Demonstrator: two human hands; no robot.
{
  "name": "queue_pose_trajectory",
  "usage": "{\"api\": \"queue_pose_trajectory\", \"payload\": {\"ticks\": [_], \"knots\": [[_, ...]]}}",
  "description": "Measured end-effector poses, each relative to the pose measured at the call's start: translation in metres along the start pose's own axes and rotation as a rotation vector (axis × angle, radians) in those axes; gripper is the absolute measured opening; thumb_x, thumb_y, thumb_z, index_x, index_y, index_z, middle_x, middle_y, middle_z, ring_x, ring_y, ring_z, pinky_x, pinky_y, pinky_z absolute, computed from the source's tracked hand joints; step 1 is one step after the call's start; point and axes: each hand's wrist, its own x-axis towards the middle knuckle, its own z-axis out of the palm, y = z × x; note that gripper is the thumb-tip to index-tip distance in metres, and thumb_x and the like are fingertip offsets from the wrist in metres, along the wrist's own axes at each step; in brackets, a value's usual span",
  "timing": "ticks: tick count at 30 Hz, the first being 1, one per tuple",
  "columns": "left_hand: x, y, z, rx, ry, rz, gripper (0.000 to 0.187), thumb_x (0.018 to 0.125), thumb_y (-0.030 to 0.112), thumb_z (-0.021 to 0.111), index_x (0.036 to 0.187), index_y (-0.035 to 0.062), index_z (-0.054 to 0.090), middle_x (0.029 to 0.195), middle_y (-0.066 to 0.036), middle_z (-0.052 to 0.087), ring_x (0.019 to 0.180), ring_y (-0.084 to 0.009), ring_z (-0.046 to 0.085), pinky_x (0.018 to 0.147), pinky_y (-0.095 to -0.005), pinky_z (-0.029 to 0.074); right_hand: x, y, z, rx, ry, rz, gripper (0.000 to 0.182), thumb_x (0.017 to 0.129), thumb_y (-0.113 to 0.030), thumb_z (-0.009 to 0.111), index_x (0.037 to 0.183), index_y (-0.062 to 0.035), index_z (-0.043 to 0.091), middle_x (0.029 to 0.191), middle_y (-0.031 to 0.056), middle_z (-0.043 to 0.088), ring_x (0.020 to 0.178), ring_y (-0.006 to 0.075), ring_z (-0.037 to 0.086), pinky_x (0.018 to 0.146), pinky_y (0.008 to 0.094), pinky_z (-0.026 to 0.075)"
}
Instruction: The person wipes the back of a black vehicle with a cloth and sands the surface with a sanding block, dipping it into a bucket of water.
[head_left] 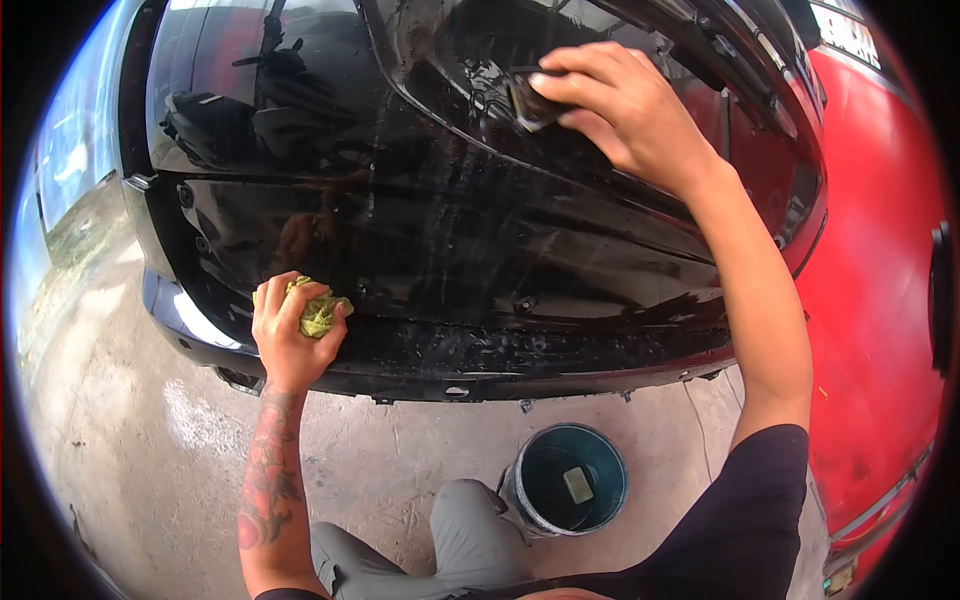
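Nearest the camera are the person's bent knee in grey trousers (455, 530) and a black sleeve (740, 510), showing a crouch close to the work. Just beside the knee on the concrete floor (130, 440) stands a small round bucket (567, 480), dark inside, with a pale rectangular block (578, 485) lying in it. It sits within easy reach of the right arm, which looks like the reason for its spot.

Ahead is a glossy black car bumper panel (450, 240), wet and streaked, propped low over the floor with a red vehicle body (880, 290) to its right.

The right hand (625, 110) reaches up to the upper part of the panel. Its grip is clenched on a small dark sanding block (530, 100), fingers laid flat over the top so that the block's face lies against the wet surface. Pressing it flat that way would spread the pressure evenly, as I judge it.

The left hand (290, 325), on a tattooed forearm, rests against the lower edge of the panel. Its grip is closed around a bunched yellow-green cloth (320, 312), which touches the panel near the bottom lip. Held low there, the hand seems to steady the panel and keep the cloth ready where water runs down.
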Motion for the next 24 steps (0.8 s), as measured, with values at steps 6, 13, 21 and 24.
{"api": "queue_pose_trajectory", "payload": {"ticks": [6, 13, 21, 24], "knots": [[0.001, 0.003, 0.000, 0.001, 0.014, -0.001, 0.029, 0.069, 0.015, 0.083, 0.095, 0.0090, 0.071, 0.107, -0.012, 0.065, 0.097, -0.0349, 0.062, 0.084, -0.0453, 0.051, 0.013, 0.004, 0.009, 0.002, 0.060, 0.025, 0.036, 0.086, -0.014, 0.078, 0.121, -0.0138, 0.071, 0.117, 0.0030, 0.069, 0.110, 0.0252, 0.065, 0.097, 0.0407, 0.051], [0.001, 0.004, -0.001, -0.006, -0.014, -0.022, 0.028, 0.071, 0.013, 0.080, 0.096, 0.0062, 0.069, 0.107, -0.014, 0.065, 0.103, -0.0349, 0.061, 0.090, -0.0443, 0.050, 0.010, -0.023, 0.022, 0.010, 0.124, 0.111, 0.034, 0.086, -0.021, 0.079, 0.119, -0.0138, 0.071, 0.111, 0.0020, 0.068, 0.102, 0.0242, 0.065, 0.088, 0.0398, 0.055], [0.001, 0.002, 0.001, 0.016, 0.018, 0.014, 0.030, 0.068, 0.015, 0.083, 0.094, 0.0088, 0.071, 0.106, -0.012, 0.065, 0.097, -0.0346, 0.062, 0.084, -0.0450, 0.051, 0.062, -0.019, 0.017, 0.027, 0.268, 0.195, 0.031, 0.085, -0.012, 0.075, 0.112, 0.0008, 0.068, 0.108, 0.0171, 0.067, 0.101, 0.0377, 0.064, 0.091, 0.0450, 0.053], [0.001, 0.002, 0.000, 0.002, 0.003, -0.006, 0.029, 0.068, 0.015, 0.083, 0.094, 0.0090, 0.071, 0.107, -0.012, 0.065, 0.098, -0.0345, 0.062, 0.085, -0.0454, 0.051, 0.044, -0.025, 0.031, 0.007, 0.254, 0.244, 0.033, 0.086, -0.015, 0.077, 0.116, -0.0047, 0.069, 0.111, 0.0126, 0.068, 0.103, 0.0349, 0.065, 0.091, 0.0436, 0.054]]}}
